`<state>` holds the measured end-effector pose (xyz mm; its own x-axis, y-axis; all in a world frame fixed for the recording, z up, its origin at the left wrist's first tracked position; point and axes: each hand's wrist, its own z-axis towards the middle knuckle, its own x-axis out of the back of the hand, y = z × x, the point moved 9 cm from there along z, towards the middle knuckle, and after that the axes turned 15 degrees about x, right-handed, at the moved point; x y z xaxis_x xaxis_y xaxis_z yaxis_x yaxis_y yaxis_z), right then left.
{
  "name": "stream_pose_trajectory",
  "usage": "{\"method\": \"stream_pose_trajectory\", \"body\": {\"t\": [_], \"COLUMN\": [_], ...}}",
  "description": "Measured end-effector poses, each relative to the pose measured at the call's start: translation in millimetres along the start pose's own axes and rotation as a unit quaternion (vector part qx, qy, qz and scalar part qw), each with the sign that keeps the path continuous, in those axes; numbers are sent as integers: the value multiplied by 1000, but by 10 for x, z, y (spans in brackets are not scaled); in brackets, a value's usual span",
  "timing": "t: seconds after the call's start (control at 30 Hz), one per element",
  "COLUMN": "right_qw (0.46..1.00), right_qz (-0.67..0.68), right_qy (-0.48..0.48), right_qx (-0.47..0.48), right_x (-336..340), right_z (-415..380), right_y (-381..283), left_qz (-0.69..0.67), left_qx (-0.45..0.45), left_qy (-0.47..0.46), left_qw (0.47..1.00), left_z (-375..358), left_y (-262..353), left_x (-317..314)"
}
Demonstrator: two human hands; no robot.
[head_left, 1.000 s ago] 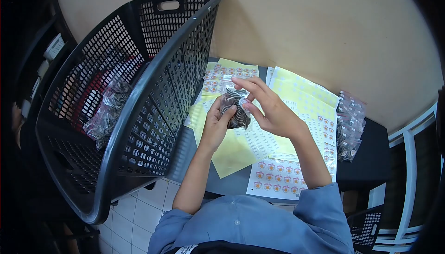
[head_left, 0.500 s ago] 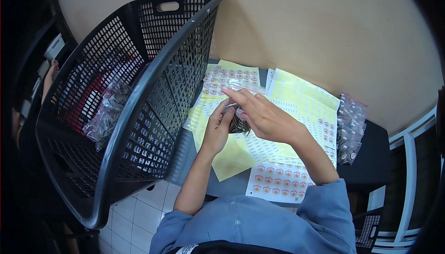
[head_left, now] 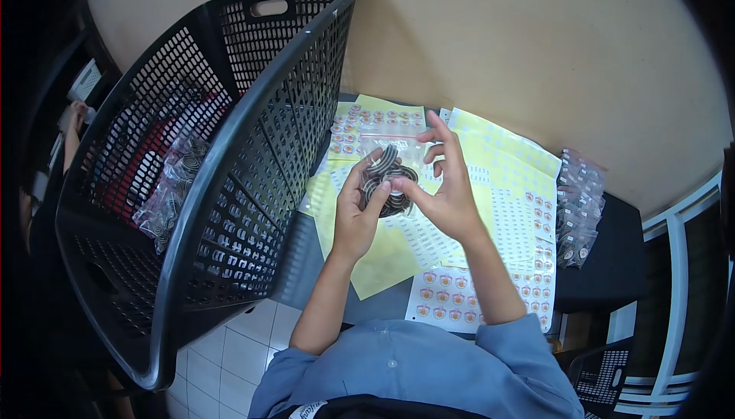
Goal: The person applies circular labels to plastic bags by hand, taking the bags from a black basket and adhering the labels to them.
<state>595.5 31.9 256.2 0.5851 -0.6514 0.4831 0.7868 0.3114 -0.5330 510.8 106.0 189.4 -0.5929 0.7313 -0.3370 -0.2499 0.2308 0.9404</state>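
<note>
A clear zip bag (head_left: pixel 389 137) of dark, light-striped coiled pieces (head_left: pixel 388 160) is in front of me, above the sticker sheets. My left hand (head_left: pixel 357 218) is closed around the bag's left side, its thumb over the front. My right hand (head_left: pixel 450 193) has its thumb pressed on the bag's front, at a small round pale label. The other fingers of that hand are spread and raised, off the bag. Beneath lie a yellow backing sheet (head_left: pixel 375 266) and a white sheet of round orange-and-pink stickers (head_left: pixel 444 296).
A large black perforated basket (head_left: pixel 253 151) stands at the left, with bagged coiled pieces (head_left: pixel 180 178) inside. More filled bags (head_left: pixel 578 208) lie in a row on the right of the dark table (head_left: pixel 605 266). A wall (head_left: pixel 521 44) rises behind. Another person's arm (head_left: pixel 74 132) shows far left.
My right hand has lifted its fingers off the bag and swung upright, leaving its thumb on the label. The bag's front now shows. My left hand keeps its grip.
</note>
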Motion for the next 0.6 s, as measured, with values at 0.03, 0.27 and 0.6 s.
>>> {"method": "stream_pose_trajectory", "body": {"t": [0.03,0.27,0.6], "right_qw": [1000,886,863], "right_qz": [-2,374,418], "right_qy": [1,212,230], "right_qx": [-1,-171,-165], "right_x": [-59,-185,-263], "right_z": [-42,-318,-344], "right_y": [44,323,343], "left_qz": [17,13,-8], "left_qx": [-26,-8,6], "left_qy": [3,-21,-15], "left_qw": [1000,1000,1000], "left_z": [-16,-57,-48], "left_y": [55,0,-30], "left_x": [-22,-117,-38]}}
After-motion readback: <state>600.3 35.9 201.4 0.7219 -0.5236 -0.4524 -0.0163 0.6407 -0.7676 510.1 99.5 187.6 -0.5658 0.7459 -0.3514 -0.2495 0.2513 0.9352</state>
